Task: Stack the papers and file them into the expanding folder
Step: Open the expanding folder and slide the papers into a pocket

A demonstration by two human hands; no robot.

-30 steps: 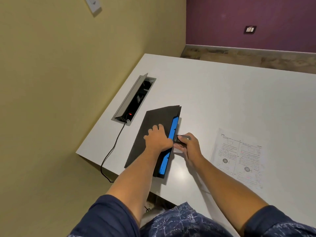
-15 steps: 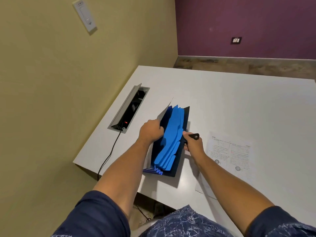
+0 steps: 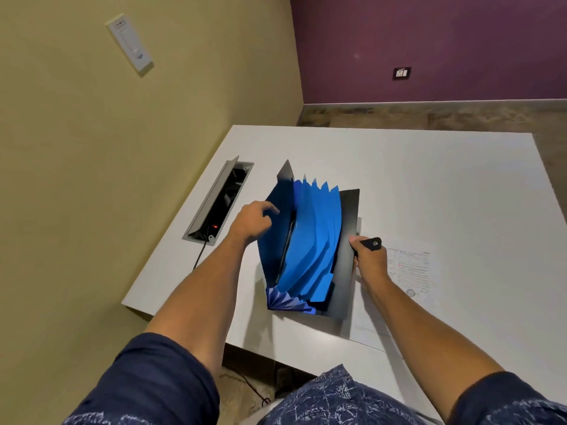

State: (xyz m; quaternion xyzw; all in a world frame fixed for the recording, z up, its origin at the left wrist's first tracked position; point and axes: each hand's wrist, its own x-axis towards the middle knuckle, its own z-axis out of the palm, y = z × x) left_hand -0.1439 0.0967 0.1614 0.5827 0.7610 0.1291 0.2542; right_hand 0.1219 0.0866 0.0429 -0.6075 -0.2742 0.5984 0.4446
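Head view looks down on my two bare hands working the expanding folder (image 3: pixel 310 250) near the front left of the white table (image 3: pixel 445 185). My left hand (image 3: pixel 253 220) sits at the folder's left cover, fingers loosely spread and curled over that black panel's edge, pulling it toward the wall side; I cannot tell how firmly it grips. My right hand (image 3: pixel 369 260) is closed around the right cover's edge, with the black clasp tab (image 3: pixel 372 243) poking up above my knuckles. Between the two covers the blue dividers fan wide apart, their pointed tops showing at the far end and the pleated gusset bunched at the end nearest me. The folder stands on the tabletop, tilted open.

Just right of my right hand, partly under my wrist and forearm, lie the papers (image 3: pixel 411 271), flat on the table, printed text facing up. They touch or nearly touch the folder's right cover.

Left of the folder an open cable hatch (image 3: pixel 219 200) is set into the table, a small red light glowing inside and a black cord (image 3: pixel 201 254) running from it over the table edge. A white switch plate (image 3: pixel 130 42) hangs on the yellow wall.
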